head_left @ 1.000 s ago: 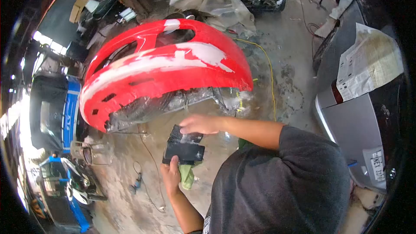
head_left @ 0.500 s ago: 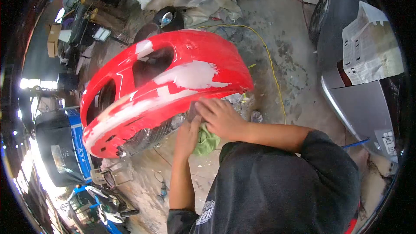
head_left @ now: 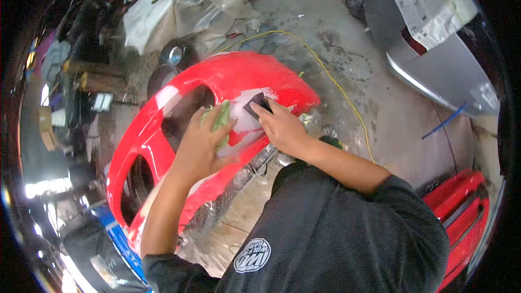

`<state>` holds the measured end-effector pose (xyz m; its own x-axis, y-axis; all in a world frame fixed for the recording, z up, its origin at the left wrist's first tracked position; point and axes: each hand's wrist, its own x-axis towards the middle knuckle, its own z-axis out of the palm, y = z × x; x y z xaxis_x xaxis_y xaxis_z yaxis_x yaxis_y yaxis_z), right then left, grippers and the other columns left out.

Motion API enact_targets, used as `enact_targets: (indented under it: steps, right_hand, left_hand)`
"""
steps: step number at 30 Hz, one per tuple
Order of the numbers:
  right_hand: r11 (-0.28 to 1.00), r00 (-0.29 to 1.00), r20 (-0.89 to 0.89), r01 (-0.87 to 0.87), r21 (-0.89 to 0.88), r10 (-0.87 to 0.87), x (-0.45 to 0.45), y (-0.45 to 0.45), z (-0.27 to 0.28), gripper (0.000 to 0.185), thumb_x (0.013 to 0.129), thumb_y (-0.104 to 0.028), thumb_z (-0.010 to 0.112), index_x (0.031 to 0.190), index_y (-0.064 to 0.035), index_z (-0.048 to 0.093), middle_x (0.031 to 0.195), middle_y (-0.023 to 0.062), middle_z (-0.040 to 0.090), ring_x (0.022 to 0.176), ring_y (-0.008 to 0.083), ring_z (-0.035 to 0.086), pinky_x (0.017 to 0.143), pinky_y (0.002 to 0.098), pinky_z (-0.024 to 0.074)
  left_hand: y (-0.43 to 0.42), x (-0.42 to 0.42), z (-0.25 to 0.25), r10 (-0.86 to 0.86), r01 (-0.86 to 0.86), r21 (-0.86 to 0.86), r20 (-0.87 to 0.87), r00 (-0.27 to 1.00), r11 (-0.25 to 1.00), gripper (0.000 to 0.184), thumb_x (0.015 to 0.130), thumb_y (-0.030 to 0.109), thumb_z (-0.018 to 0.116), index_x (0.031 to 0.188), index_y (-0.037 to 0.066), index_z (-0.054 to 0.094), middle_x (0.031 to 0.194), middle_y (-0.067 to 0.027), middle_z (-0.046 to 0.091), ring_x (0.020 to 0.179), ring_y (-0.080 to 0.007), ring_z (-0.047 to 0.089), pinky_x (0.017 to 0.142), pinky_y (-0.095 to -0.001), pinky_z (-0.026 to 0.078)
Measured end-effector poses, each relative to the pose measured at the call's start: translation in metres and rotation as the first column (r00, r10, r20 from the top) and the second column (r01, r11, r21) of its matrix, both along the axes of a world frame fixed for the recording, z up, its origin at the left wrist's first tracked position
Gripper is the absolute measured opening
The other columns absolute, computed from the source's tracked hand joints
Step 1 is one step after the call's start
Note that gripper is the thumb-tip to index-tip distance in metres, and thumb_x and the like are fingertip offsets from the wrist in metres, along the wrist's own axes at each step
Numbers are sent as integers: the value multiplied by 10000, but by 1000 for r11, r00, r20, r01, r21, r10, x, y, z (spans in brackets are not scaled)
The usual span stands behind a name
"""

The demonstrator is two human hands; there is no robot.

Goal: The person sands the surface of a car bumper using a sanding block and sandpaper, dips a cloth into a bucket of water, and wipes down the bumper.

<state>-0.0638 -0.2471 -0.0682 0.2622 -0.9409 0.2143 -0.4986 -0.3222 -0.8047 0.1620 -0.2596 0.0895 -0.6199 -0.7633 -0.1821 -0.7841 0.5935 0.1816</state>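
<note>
A red car bumper (head_left: pixel 260 68) with bare pale patches of filler or primer lies in front of me. My right hand (head_left: pixel 285 129) holds a dark piece of sandpaper (head_left: pixel 254 106) against the large pale patch (head_left: pixel 239 119) near the bumper's end. Beside the oval opening, my left hand (head_left: pixel 196 144) has a light green cloth (head_left: pixel 223 122) under its fingers, on the bumper's surface. The thumb of that hand stands apart from the fingers. Part of the cloth is hidden behind the fingers.
A yellow cable (head_left: pixel 336 86) curves over the stained floor. To the right stand a grey car body part (head_left: pixel 434 70) with newspaper (head_left: pixel 429 8) on it and a red panel (head_left: pixel 461 222). Plastic sheeting (head_left: pixel 203 16) lies at the back.
Both hands were together below the bumper's lower edge and have moved up onto its face, apart. The cloth came up with my left hand, the sandpaper is on the pale patch. The view has shifted.
</note>
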Motion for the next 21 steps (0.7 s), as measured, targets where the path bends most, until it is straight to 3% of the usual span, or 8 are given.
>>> enact_targets:
  steps: [3,6,7,8,9,11,16,21]
  right_hand:
    - [995,992,-78,97,-34,-99,20,13,-1,511,1024,-238,605,1504,-85,518,1509,351,438,1356,515,471,1119,538,427]
    - [963,966,-99,223,-154,-239,34,24,3,527,996,-276,651,1469,-64,554,1452,330,494,1296,511,511,1094,545,440]
    - [974,972,-73,219,-66,-223,34,21,2,513,1008,-279,640,1476,-83,560,1469,333,492,1316,517,505,1120,535,423]
    - [978,977,-43,209,25,-207,31,19,0,500,1020,-282,629,1482,-102,565,1485,337,489,1336,523,498,1147,526,406]
    - [974,982,-11,191,118,-191,27,17,-5,487,1032,-285,618,1488,-120,571,1502,340,486,1355,529,492,1173,517,389]
    - [971,969,60,239,25,-240,25,8,-23,448,1031,-272,613,1450,-111,608,1482,331,510,1323,512,526,1155,510,408]
    - [951,957,-25,284,-125,-289,39,27,-14,519,1022,-283,627,1471,-32,559,1508,346,466,1344,492,512,1135,497,431]
    - [967,982,-13,184,-176,-189,31,28,-31,553,1025,-287,617,1496,-14,520,1540,366,423,1397,499,472,1167,502,405]
  left_hand:
    - [-26,12,-8,-32,33,81,-12,999,996,747,672,383,923,1321,112,671,1638,-223,379,1419,-559,403,1172,-581,390]
    - [-51,17,-27,19,0,225,-80,997,974,623,700,351,912,1220,83,700,1518,-204,542,1366,-427,535,1137,-481,441]
    - [-58,17,-31,43,-16,289,-87,995,957,590,708,343,907,1195,77,706,1477,-196,587,1343,-397,568,1125,-458,453]
    - [-54,18,-36,-11,31,130,-155,988,991,449,746,304,874,1091,70,708,1261,-159,702,1205,-355,653,1032,-437,510]
    - [-51,14,-35,-13,24,109,-101,995,994,414,758,290,862,1068,69,700,1214,-153,702,1169,-357,659,998,-448,521]
    - [-47,6,-29,-10,9,57,11,1000,998,347,782,264,837,1021,66,683,1121,-140,702,1097,-362,672,930,-469,543]
    - [-54,3,-36,-119,116,-85,-34,992,990,264,829,237,772,1011,77,668,1052,-138,695,1013,-365,686,843,-489,560]
    - [-58,-11,-36,-97,103,-95,63,993,990,218,868,209,697,1053,96,684,1078,-167,713,1024,-375,697,848,-505,561]
